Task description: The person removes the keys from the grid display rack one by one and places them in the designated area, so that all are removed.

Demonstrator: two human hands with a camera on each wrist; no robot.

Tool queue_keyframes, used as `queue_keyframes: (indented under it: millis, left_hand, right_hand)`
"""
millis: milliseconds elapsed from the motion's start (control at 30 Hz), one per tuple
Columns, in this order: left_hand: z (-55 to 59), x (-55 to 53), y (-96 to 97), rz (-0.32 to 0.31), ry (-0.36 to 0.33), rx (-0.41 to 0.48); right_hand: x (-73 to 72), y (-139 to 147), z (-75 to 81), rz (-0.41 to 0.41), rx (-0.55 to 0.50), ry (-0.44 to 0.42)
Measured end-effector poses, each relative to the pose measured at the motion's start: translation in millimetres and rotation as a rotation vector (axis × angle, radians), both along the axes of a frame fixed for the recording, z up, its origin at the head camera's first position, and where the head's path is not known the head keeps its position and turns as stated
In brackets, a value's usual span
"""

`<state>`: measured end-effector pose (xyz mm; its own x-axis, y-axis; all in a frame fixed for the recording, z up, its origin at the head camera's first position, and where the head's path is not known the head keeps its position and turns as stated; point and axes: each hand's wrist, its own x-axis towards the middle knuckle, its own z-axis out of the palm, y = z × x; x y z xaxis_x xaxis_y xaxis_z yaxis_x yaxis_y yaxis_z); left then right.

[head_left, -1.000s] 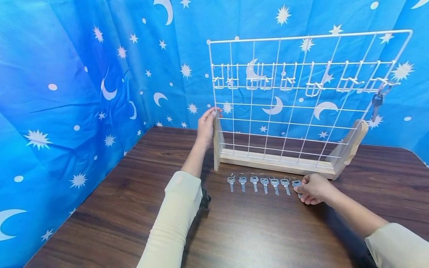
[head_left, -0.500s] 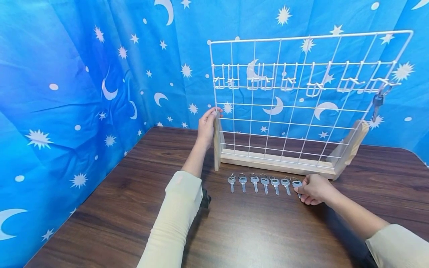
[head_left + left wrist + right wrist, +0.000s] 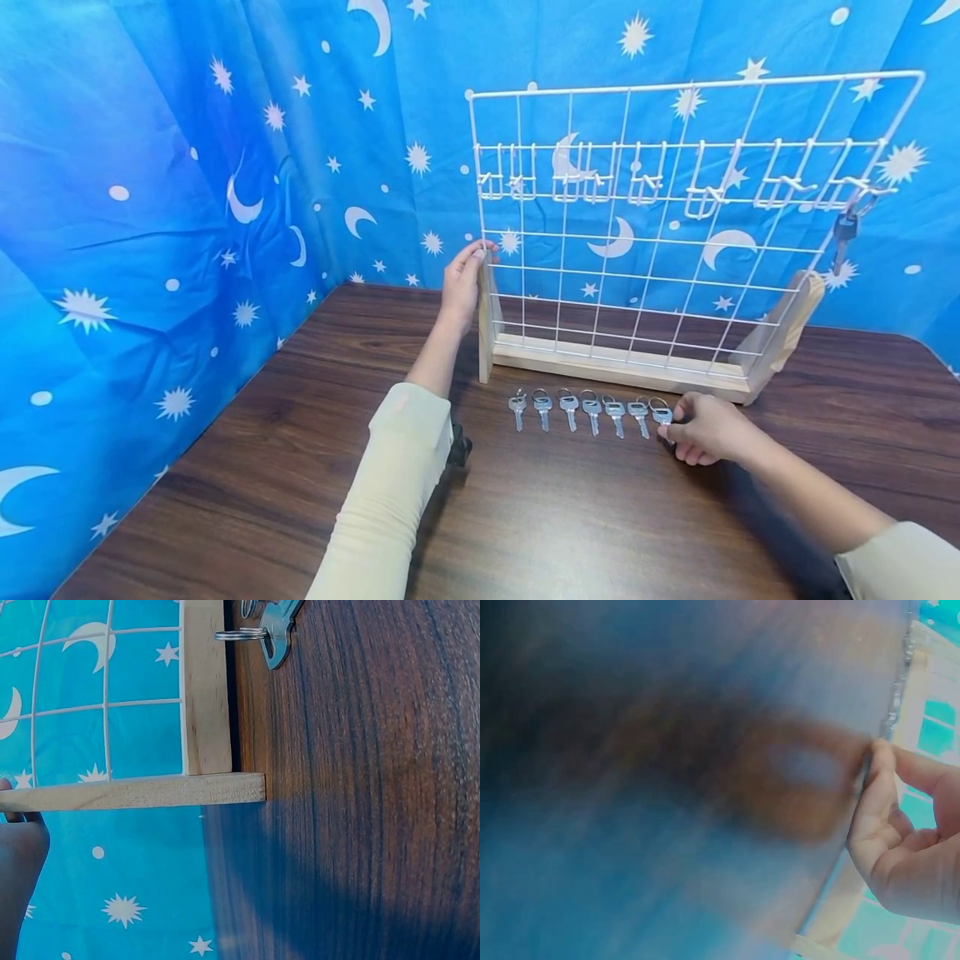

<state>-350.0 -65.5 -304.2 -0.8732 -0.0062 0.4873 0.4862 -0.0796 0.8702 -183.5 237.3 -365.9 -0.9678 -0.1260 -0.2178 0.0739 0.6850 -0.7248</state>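
Note:
My left hand (image 3: 461,283) grips the top of the left wooden upright (image 3: 486,321) of a white wire grid rack (image 3: 615,267). In the left wrist view, part of that hand (image 3: 19,859) shows behind the upright's edge. On the table, my right hand (image 3: 711,429) pinches the lower part of a silver key (image 3: 662,414) with a ring, the rightmost of a row. Its blade is hidden by the fingers. The right wrist view shows thumb and fingertips meeting at the tabletop. To the left lie several similar ringed keys (image 3: 591,407), blades toward me.
White wire hooks (image 3: 705,198) line the grid's upper part. From the rightmost hook hangs a key with a dark head (image 3: 845,227). The rack's wooden base (image 3: 622,360) stands just behind the key row. A blue star-patterned cloth (image 3: 225,167) hangs behind the brown table (image 3: 337,350).
My right hand has shifted slightly downward around the rightmost key, and the key's ring now shows more fully. My left hand and the other keys have stayed in place.

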Motion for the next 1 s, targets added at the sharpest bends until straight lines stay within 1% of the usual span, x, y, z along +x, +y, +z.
queue_keyframes:
  millis: [100,167,233,300,367,467,567,600,633,700,733,767,833,967,1000]
  left_hand:
    - [-0.2,0.3,1.4,-0.005,-0.004,0.001]
    - [-0.1,0.7,1.8,-0.015,-0.008,-0.004]
    - [0.3,1.1,1.8,-0.032,-0.015,-0.003]
    - [1.4,2.0,1.2,-0.049,-0.023,0.007]
    - [4.9,6.4,0.6,-0.052,-0.027,0.013]
    - [11.5,15.2,0.1,-0.049,-0.023,0.006]
    - [18.2,24.9,0.2,-0.033,-0.02,-0.018]
    - [18.7,25.3,-0.1,-0.034,-0.021,-0.023]
    - [19.4,26.3,-0.1,-0.03,-0.023,-0.028]
    - [20.3,27.7,-0.1,-0.02,-0.028,-0.031]
    - [20.3,27.7,0.0,-0.015,-0.032,-0.03]
    - [18.8,24.8,-0.2,-0.018,-0.032,-0.025]
    - [14.8,18.3,-0.7,-0.026,-0.034,-0.01]
    - [4.7,3.5,-1.3,-0.039,-0.036,0.022]
    - [3.6,2.4,-0.9,-0.036,-0.035,0.025]
  right_hand:
    - [7.1,2,7.1,0.032,0.027,0.082]
    - [11.6,6,15.7,0.031,0.044,0.149]
    - [14.9,11,26.0,0.008,0.07,0.217]
    - [17.6,18,37.4,-0.024,0.122,0.297]
    - [20.9,24,48.9,-0.074,0.174,0.385]
    - [27.7,31,66.2,-0.186,0.247,0.549]
    - [32.5,36,83.3,-0.357,0.262,0.745]
    - [33.3,38,89.0,-0.424,0.242,0.797]
    - [33.2,38,94.2,-0.484,0.194,0.854]
    - [31.3,40,103.3,-0.569,0.086,0.953]
    - [30.0,41,107.6,-0.601,0.033,0.981]
    - [28.8,42,111.7,-0.626,-0.015,0.993]
    - [25.0,44,119.0,-0.644,-0.091,0.987]
    - [17.0,49,131.4,-0.653,-0.139,0.895]
    - [15.0,49,133.8,-0.655,-0.152,0.877]
